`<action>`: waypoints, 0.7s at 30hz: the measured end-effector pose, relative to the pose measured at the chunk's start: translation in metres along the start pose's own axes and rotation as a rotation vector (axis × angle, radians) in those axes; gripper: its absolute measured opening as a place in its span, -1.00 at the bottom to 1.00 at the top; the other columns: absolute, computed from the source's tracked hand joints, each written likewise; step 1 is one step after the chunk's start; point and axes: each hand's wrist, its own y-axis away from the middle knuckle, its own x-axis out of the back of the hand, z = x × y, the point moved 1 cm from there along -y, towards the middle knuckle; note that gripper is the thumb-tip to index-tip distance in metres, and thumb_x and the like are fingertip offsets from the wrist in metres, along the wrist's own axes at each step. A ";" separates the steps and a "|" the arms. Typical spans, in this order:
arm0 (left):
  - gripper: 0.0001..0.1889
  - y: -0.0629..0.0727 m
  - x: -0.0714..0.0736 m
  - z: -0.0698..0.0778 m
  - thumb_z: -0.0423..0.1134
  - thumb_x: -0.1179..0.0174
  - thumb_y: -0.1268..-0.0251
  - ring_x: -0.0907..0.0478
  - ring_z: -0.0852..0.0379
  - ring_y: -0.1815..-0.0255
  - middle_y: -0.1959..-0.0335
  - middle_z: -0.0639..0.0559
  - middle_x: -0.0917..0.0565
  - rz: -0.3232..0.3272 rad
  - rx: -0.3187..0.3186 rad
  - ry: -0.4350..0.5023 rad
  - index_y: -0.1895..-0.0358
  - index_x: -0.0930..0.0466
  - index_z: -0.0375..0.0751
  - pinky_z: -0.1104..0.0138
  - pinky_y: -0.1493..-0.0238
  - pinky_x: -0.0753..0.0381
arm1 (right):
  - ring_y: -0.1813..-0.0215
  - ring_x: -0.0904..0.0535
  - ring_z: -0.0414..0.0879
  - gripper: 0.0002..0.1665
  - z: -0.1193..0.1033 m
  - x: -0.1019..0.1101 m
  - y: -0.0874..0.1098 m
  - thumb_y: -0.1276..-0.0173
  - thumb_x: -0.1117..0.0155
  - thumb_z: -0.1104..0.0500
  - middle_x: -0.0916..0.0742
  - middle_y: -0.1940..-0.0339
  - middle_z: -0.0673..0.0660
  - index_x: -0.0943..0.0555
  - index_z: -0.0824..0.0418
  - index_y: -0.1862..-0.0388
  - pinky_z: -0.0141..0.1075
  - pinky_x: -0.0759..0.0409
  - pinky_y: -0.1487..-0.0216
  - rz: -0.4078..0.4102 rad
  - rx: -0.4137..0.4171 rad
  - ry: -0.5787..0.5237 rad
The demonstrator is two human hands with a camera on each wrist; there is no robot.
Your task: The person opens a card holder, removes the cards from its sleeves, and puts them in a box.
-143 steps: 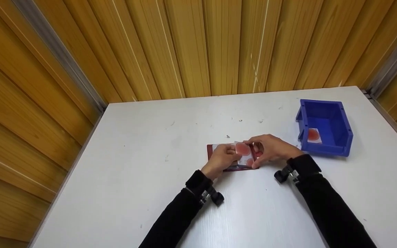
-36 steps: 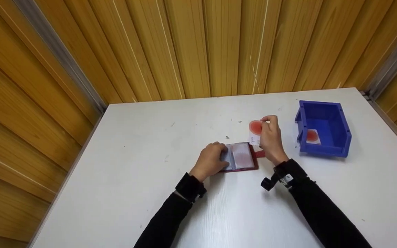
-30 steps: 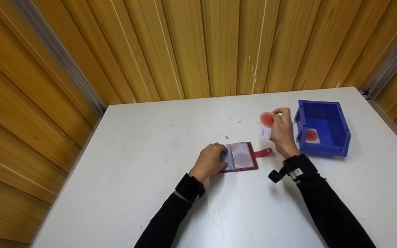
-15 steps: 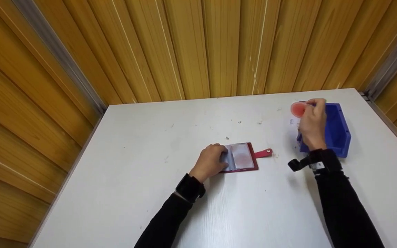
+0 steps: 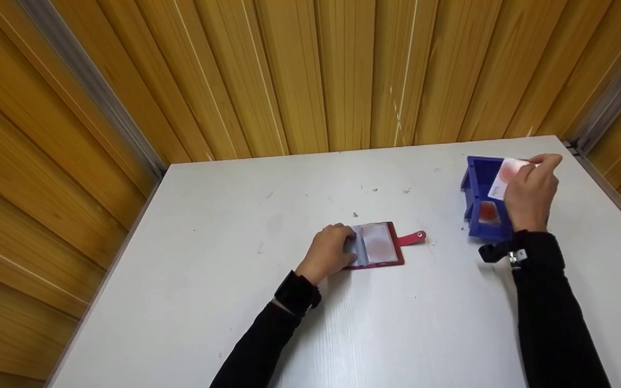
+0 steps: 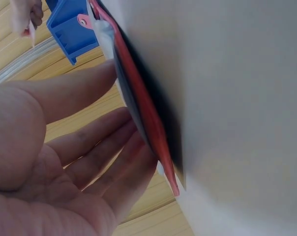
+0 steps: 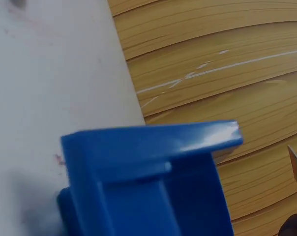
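Note:
A small red card holder [image 5: 398, 253] lies spread on the white table, its clear sleeves [image 5: 379, 243] facing up and its snap strap [image 5: 413, 238] stretched right. My left hand [image 5: 326, 249] rests on the holder's left side; in the left wrist view its extended fingers [image 6: 104, 152] and thumb press on the pages. Over the blue bin [image 5: 491, 231], my right hand [image 5: 531, 195] pinches a white card [image 5: 503, 175] with a pink-red circle. Another card [image 5: 488, 212] with a red circle is inside the bin. The right hand covers part of the bin.
The white table [image 5: 235, 231] carries small dark marks. Yellow wood-patterned panels [image 5: 299, 75] stand behind it and to the sides. In the right wrist view the bin's rim [image 7: 153, 140] fills the lower middle.
Earlier both hands were at the holder with the card. My right hand has since carried the card rightward to above the bin. The left hand has stayed on the holder this last second.

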 end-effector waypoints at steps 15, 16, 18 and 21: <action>-0.59 0.000 0.000 -0.002 -0.31 -0.51 -0.14 -0.63 -0.01 -0.02 0.04 -0.10 -0.75 -0.002 -0.016 0.009 -0.09 -0.72 -0.31 0.19 -0.14 -0.62 | 0.04 -0.58 0.44 -0.61 0.029 -0.028 0.004 -0.64 0.36 0.15 -0.64 0.04 0.61 -0.23 0.44 -0.18 0.25 -0.49 0.03 -0.271 0.280 0.212; -0.59 0.000 0.000 -0.002 -0.31 -0.51 -0.15 -0.63 -0.01 -0.02 0.03 -0.10 -0.75 -0.004 -0.016 0.008 -0.09 -0.72 -0.31 0.19 -0.14 -0.62 | 0.04 -0.59 0.46 -0.63 0.030 -0.028 0.005 -0.65 0.35 0.17 -0.64 0.04 0.62 -0.23 0.44 -0.17 0.26 -0.49 0.04 -0.307 0.301 0.224; -0.59 0.000 0.000 -0.002 -0.31 -0.51 -0.15 -0.63 -0.01 -0.03 0.03 -0.10 -0.75 -0.010 -0.014 0.005 -0.09 -0.72 -0.30 0.20 -0.15 -0.62 | 0.05 -0.60 0.47 -0.68 0.034 -0.029 0.004 -0.67 0.32 0.20 -0.65 0.03 0.62 -0.24 0.44 -0.13 0.28 -0.48 0.06 -0.374 0.341 0.253; -0.60 -0.001 0.000 -0.001 -0.31 -0.51 -0.16 -0.64 -0.01 -0.04 0.02 -0.10 -0.75 -0.013 -0.012 0.000 -0.08 -0.72 -0.29 0.20 -0.15 -0.62 | 0.14 -0.59 0.45 -0.72 0.036 -0.029 0.003 -0.68 0.26 0.22 -0.64 0.12 0.60 -0.26 0.43 -0.13 0.26 -0.48 0.15 -0.448 0.390 0.313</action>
